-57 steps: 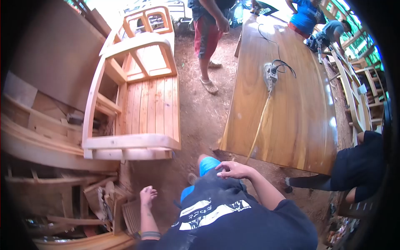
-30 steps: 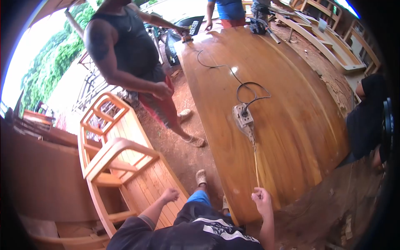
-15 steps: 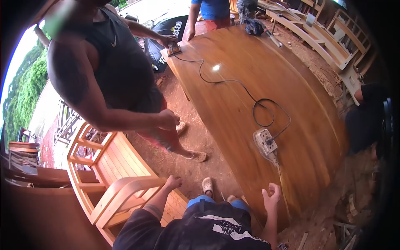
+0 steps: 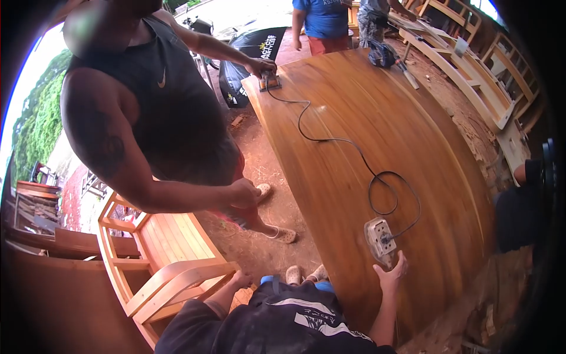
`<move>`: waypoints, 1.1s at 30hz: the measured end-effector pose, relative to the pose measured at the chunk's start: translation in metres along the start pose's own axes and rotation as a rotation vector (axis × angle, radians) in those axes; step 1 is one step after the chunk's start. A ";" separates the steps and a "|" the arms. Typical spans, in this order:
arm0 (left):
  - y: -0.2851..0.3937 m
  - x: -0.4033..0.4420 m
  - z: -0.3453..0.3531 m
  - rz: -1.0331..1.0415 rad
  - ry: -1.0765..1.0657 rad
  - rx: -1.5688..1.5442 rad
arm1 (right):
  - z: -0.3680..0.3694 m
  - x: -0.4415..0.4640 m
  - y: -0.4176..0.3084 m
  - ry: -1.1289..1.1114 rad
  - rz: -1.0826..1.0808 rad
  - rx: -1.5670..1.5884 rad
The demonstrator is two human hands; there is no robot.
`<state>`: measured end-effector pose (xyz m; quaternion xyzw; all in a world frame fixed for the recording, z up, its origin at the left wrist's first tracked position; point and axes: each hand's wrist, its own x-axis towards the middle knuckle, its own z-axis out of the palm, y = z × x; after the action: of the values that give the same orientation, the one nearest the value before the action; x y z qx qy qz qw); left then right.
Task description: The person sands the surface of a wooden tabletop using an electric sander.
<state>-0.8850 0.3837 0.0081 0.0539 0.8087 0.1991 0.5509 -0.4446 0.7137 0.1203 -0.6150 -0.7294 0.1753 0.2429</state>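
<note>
My right hand (image 4: 392, 272) is over the wooden tabletop, at the cord end of a white power strip (image 4: 378, 237). Its thumb and fingers are apart around that end, and whether they touch it I cannot tell. A black cord (image 4: 341, 140) runs from the strip, makes a loop and leads to an electric sander (image 4: 269, 82) at the far left corner. Another person's hand (image 4: 259, 66) rests on the sander. Low beside my body, my left hand (image 4: 240, 279) is curled closed near the armrest of a wooden bench (image 4: 180, 235), with nothing seen in it.
The large polished tabletop (image 4: 354, 177) fills the middle. A person in a dark sleeveless shirt (image 4: 171, 100) stands at its left. A dark power tool (image 4: 383, 56) lies at the far edge. Other people stand behind and at right. Wooden frames (image 4: 466, 65) are at the back right.
My right hand has come to the power strip's cord end. My left hand is lower, nearer the bench armrest. The view has tilted up, so the tabletop sits lower in it.
</note>
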 end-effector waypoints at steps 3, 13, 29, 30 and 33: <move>0.008 -0.007 0.008 -0.013 0.002 -0.008 | 0.007 0.011 0.005 0.027 -0.130 0.011; 0.074 0.009 0.009 0.041 -0.030 0.118 | 0.002 0.039 -0.018 -0.075 -0.017 -0.024; 0.370 0.008 -0.029 0.733 -0.509 0.621 | 0.004 0.104 0.044 0.205 0.477 -0.311; 0.416 -0.011 -0.045 0.863 -0.335 0.469 | 0.011 0.094 0.037 0.275 0.441 -0.325; 0.525 0.012 -0.091 1.058 0.331 0.024 | 0.031 0.052 0.014 0.459 0.279 -0.379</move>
<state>-1.0420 0.8432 0.2268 0.4272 0.7492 0.4453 0.2407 -0.4576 0.7685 0.0946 -0.7667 -0.5840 -0.0752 0.2559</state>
